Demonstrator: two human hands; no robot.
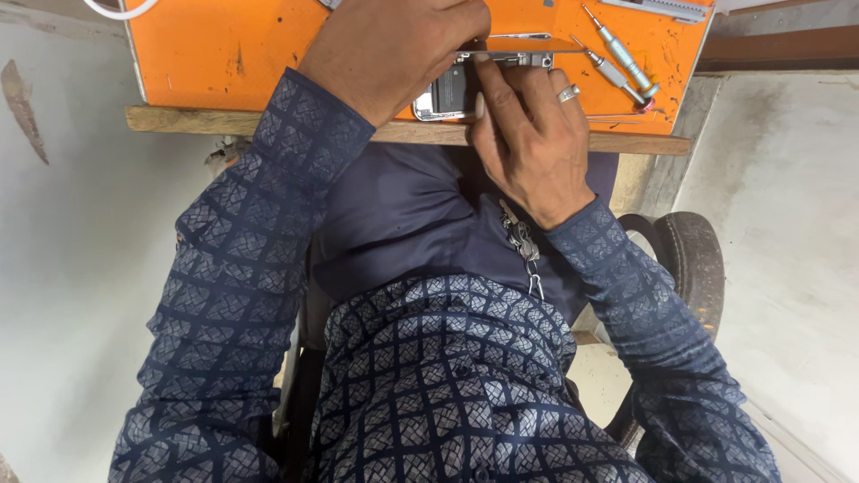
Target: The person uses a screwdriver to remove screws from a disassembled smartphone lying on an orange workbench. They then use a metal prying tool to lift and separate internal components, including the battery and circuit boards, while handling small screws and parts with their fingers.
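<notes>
Opened phone point(452, 89), silver frame, dark inside, apparently held by both hands.

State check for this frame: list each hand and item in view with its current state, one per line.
left hand: curled over the opened phone, gripping it.
right hand: fingers on the phone's near edge, ring on one finger.
phone: opened, insides showing, thin panel lifted along its top.
orange mat: flat on the wooden bench, scuffed.
two screwdrivers: lying loose on the mat, untouched.
keys: hanging at the person's lap.
</notes>
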